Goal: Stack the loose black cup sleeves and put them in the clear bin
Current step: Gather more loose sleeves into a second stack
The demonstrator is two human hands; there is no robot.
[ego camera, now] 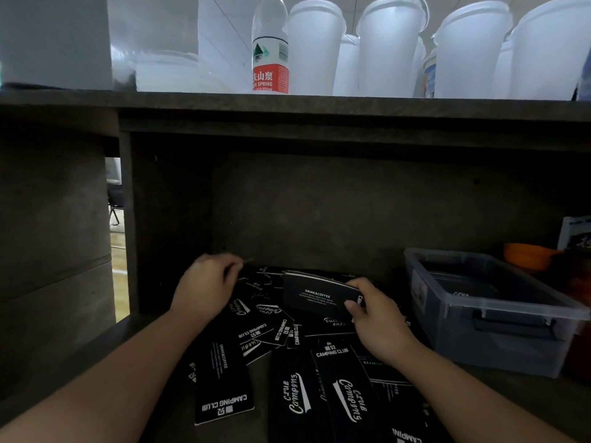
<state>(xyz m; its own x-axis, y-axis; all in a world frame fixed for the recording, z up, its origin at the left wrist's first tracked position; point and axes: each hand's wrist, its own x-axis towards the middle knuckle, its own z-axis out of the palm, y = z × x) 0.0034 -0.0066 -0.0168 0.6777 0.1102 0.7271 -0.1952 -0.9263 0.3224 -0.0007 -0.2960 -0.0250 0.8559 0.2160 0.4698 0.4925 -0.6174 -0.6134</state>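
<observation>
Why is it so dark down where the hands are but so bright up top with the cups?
Head view: the shelf shades the nook, so the sleeves and bin look dim; the cups and bottle above sit in strong light and wash out white. The left hand is slightly blurred. The wide lens bends the edges.

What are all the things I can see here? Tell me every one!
loose cup sleeves: many, black with white print, scattered on the lower shelf
held sleeves: small stack, black, in the right hand
clear bin: one, see-through, right on the shelf, some sleeves inside
water bottle: one, clear with red label, on the upper counter
plastic cups: several, frosted white, upside down on the upper counter
orange thing: one, behind the bin, unclear what
left hand: one, reaching to the pile's far edge
right hand: one, holding the stack
</observation>
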